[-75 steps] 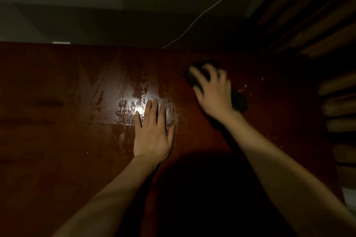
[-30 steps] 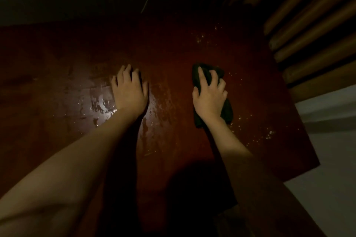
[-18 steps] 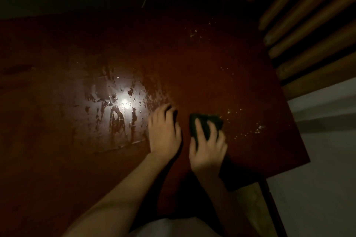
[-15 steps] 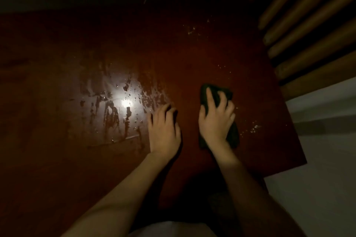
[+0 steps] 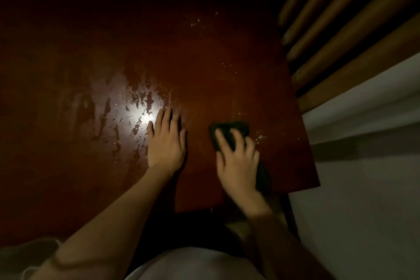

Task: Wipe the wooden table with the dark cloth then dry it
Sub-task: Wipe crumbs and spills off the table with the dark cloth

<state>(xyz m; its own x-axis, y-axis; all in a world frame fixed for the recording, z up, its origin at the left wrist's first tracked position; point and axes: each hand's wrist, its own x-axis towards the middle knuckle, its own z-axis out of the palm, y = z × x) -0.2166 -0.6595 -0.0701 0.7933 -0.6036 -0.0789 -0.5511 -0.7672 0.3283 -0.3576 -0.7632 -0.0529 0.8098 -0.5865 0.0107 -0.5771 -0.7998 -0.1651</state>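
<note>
While the right hand (image 5: 237, 163) presses the dark cloth (image 5: 229, 130) and the left hand (image 5: 166, 143) lies flat on the bench (image 5: 216, 57), wet streaks (image 5: 127, 111) may stay unwiped.

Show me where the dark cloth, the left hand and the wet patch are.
dark cloth (image 5: 229, 128): head view, its far edge.
left hand (image 5: 166, 143): head view, back of hand.
wet patch (image 5: 127, 109): head view, shiny streaks.
</note>
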